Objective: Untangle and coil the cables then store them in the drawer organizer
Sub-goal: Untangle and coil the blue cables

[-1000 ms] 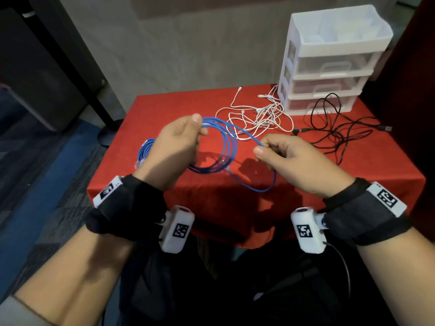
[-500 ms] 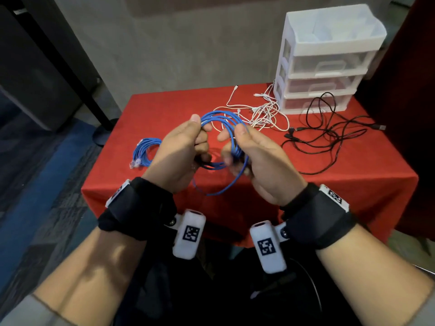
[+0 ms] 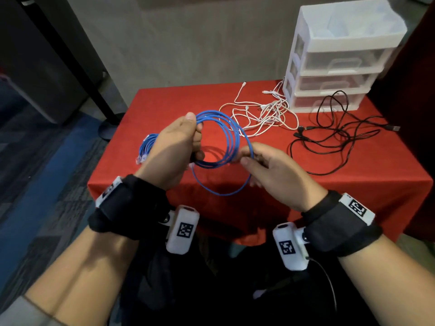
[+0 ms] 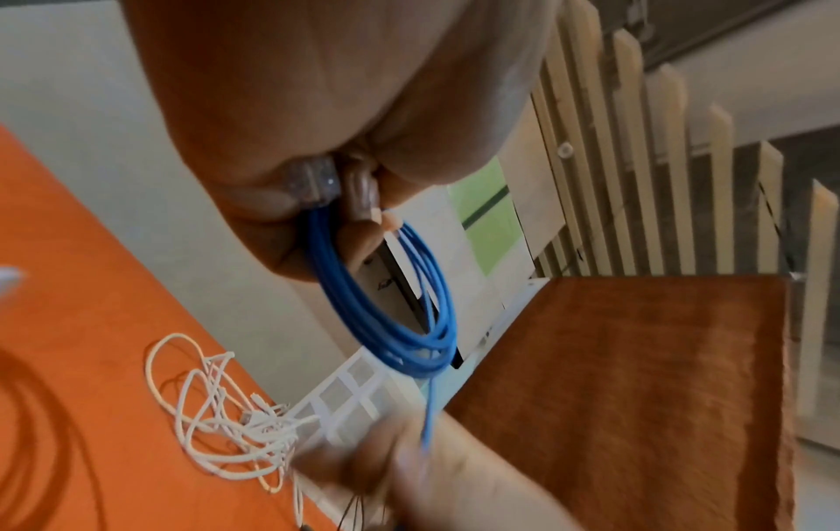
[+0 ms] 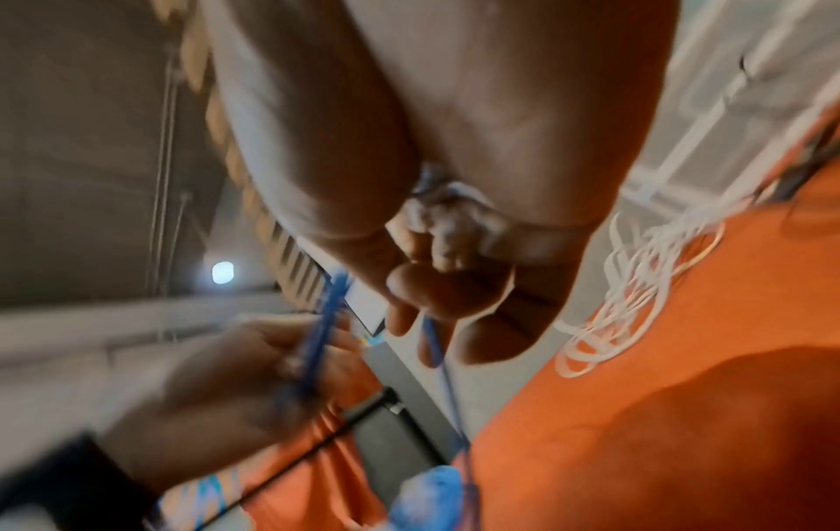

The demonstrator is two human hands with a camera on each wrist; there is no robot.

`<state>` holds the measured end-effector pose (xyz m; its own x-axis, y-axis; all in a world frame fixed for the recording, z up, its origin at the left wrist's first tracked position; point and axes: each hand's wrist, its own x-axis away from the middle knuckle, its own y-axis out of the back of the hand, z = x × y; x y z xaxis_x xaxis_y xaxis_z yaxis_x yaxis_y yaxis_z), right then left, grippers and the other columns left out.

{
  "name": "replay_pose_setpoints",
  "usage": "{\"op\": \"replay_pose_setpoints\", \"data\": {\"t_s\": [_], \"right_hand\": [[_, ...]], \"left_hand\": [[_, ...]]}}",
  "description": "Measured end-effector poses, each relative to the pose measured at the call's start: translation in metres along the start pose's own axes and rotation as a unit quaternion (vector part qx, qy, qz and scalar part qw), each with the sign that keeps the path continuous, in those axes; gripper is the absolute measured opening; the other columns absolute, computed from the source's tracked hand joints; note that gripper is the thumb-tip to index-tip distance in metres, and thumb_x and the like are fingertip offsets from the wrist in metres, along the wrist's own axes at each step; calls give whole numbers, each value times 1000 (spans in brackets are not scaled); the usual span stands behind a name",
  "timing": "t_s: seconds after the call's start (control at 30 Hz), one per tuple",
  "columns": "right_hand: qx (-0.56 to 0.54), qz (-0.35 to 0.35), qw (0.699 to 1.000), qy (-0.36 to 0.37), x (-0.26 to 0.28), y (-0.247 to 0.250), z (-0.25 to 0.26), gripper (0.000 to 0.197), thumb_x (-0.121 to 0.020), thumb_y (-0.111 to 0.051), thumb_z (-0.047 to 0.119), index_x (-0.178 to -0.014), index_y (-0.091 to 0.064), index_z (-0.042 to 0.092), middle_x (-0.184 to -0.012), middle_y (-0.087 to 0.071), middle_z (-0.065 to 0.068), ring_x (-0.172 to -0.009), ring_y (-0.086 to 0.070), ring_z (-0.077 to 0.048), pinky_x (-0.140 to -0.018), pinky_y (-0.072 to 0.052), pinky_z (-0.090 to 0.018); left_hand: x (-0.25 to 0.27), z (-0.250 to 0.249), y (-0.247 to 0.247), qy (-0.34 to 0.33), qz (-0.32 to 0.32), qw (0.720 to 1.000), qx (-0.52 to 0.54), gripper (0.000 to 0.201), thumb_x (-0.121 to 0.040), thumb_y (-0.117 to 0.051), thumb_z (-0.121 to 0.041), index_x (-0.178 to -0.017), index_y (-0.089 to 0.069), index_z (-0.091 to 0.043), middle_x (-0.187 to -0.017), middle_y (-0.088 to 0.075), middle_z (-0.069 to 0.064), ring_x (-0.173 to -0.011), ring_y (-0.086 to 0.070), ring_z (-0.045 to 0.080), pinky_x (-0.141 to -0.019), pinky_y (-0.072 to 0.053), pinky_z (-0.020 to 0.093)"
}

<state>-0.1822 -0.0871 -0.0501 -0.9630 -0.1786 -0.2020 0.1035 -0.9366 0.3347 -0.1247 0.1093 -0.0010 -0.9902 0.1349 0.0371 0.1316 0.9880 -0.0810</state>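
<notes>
Coiling thin blue network cable [image 3: 219, 140] above table.
I see left hand [image 3: 174, 149] fisted around loops; right hand [image 3: 268, 165] pinches the trailing strand.

an office-like room: blue-grey carpet tiles [image 3: 35, 184], a plain wall [image 3: 188, 43], a red-clothed table [image 3: 164, 102].

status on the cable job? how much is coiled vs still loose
Done: one blue coil lies on the red table. In hand: left hand grips the second blue cable loops, right hand feeds its tail. Left: white cables and black cables still tangled; drawer organizer drawers closed, nothing visibly stored.
</notes>
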Motion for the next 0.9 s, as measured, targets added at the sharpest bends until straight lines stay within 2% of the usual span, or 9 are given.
{"op": "replay_pose_setpoints", "data": {"t_s": [0.1,0.23,0.33,0.47,0.57,0.7,0.77,0.83,0.9], "right_hand": [[125,11,992,-33,3,12,-38,19,-103,-55,12,-90,-68,18,-80,-73,13,-75,-65,-11,-77,-51,-40],[138,41,984,-102,15,18,-71,21,-103,-52,15,-89,-65,21,-76,-69,6,-63,-63,-8,-63,-47,-32],[2,11,993,-119,16,22,-53,20,-106,-47,8,-92,-60,12,-82,-72,-4,-67,-67,-18,-60,-51,-32],[-226,-18,972,-53,14,37,17,15,-107,-44,6,-100,-57,6,-87,-70,-16,-70,-70,-24,-64,-58,-30],[-259,-29,965,-6,9,42,50,14,-107,-44,8,-102,-57,5,-88,-71,-16,-71,-71,-25,-66,-59,-31],[-238,-51,970,-13,1,28,53,13,-107,-47,6,-99,-57,4,-89,-70,-16,-68,-70,-24,-63,-59,-32],[-171,-77,982,-4,-3,19,45,14,-104,-56,11,-92,-62,6,-92,-69,-15,-69,-67,-24,-63,-56,-34],[-22,-120,992,22,-6,10,33,10,-97,-64,20,-92,-71,15,-101,-67,-13,-82,-63,-23,-76,-51,-32],[49,-152,986,39,-8,3,26,13,-97,-62,16,-104,-70,23,-110,-62,-5,-92,-58,-10,-85,-45,-23]], "left_hand": [[-5,-4,12,-24,-40,999,-16,34,-111,-36,-32,-83,-50,-16,-57,-36,-10,-47,-29,6,-45,-36,20],[-11,-2,21,-75,-101,989,-76,36,-111,-34,-31,-82,-51,-17,-61,-37,-5,-45,-32,5,-44,-36,20],[-14,8,25,-102,-142,974,-145,37,-111,-35,-32,-81,-53,-19,-63,-38,-2,-38,-35,4,-45,-36,24],[-19,23,24,-124,-178,945,-244,38,-108,-36,-39,-84,-58,-19,-66,-50,-4,-47,-40,6,-55,-37,32],[-20,29,15,-121,-173,949,-236,44,-99,-36,-51,-87,-59,-16,-64,-52,-11,-56,-47,16,-61,-45,44],[-13,34,-6,-100,-153,961,-210,38,-97,-37,-50,-80,-55,-22,-63,-58,-9,-52,-48,16,-61,-42,41],[-8,38,-15,-79,-142,971,-177,37,-100,-38,-47,-79,-55,-23,-55,-53,-14,-52,-44,15,-60,-41,38],[-1,38,-26,-30,-108,988,-106,37,-108,-37,-40,-81,-53,-20,-52,-43,-13,-48,-36,10,-51,-38,27],[8,33,-37,24,-54,998,-9,36,-111,-34,-33,-83,-50,-16,-56,-32,-8,-44,-27,7,-43,-31,21]]}}
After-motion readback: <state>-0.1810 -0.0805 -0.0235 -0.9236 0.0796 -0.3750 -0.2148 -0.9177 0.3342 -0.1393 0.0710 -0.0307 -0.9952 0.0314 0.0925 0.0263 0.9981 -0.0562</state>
